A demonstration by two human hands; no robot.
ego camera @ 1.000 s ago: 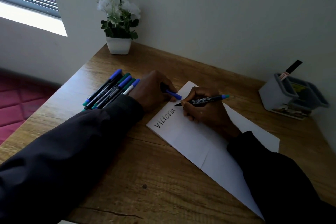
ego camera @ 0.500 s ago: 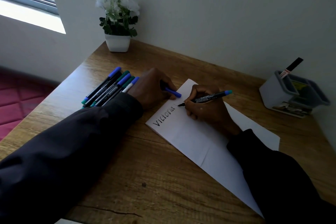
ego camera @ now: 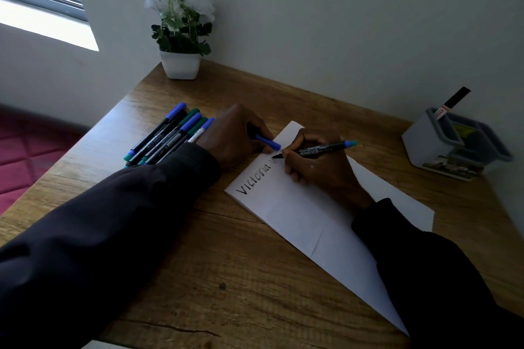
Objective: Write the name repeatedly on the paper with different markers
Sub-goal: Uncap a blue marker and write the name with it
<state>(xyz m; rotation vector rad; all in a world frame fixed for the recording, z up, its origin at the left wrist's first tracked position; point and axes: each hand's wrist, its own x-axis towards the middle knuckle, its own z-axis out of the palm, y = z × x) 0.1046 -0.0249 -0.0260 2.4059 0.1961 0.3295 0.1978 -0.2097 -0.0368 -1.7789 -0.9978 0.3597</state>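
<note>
Right hand (ego camera: 317,167): pinches the marker (ego camera: 320,148), tip down on the paper (ego camera: 312,221) just past the written "Victoria", where a fresh stroke begins.
Left hand (ego camera: 235,136): curled round a blue cap (ego camera: 268,142), resting at the paper's edge just beside the right hand.
Paper: under the right hand, running back along the right sleeve on the surface (ego camera: 226,278).
Risk, smear: the right hand's heel sits on the sheet, and dragging it over wet ink would likely smudge the letters.
Risk, slip: the left hand seems mostly off the sheet, so a firm stroke could shift the paper and skew the line.
Risk, room: the writing heads toward the far corner, so the second name may run short of space.
Risk, roll: the left sleeve lies against the markers (ego camera: 167,139), and a nudge could scatter them.
Holder (ego camera: 442,147): well to the right of the right hand. A black stick (ego camera: 453,99) with a red-and-white band leans in one compartment, and something yellow shows in another. The rest is unclear.
Pot (ego camera: 180,64): beyond the left hand, white, holding a plant with white flowers.
</note>
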